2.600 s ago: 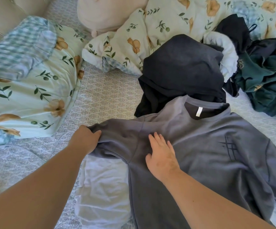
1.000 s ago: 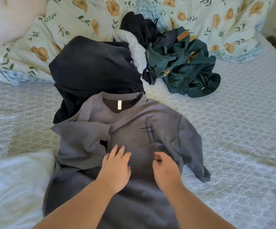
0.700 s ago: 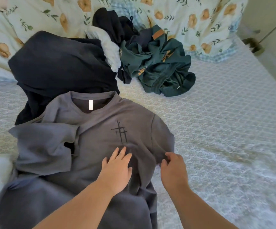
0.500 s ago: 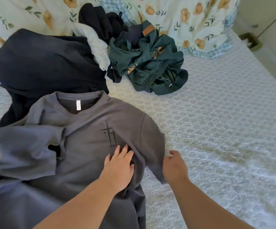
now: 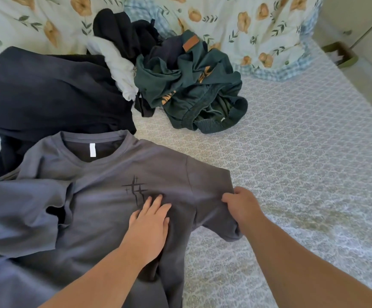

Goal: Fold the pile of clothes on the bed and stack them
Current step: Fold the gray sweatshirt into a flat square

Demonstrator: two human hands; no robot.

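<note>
Right sleeve pinched, ready to fold inward

My right hand [image 5: 240,207] pinches the sleeve edge of the grey T-shirt [image 5: 105,196], spread on the bed [image 5: 303,174]; my left hand [image 5: 149,225] presses flat on the chest, leftward of that pinch, marking the fold line.

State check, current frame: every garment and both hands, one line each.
Grey short-sleeved T-shirt with dark cross print: spread front-up on bed, one sleeve folded inward, other sleeve lifted.
Left hand: flat, pressing shirt chest.
Right hand: pinching sleeve edge.
Dark navy garment: loosely heaped, unfolded.
Dark green garment with tan patch: crumpled, unfolded.
White garment: bunched between the others.
Black garment: crumpled at the back.
</note>
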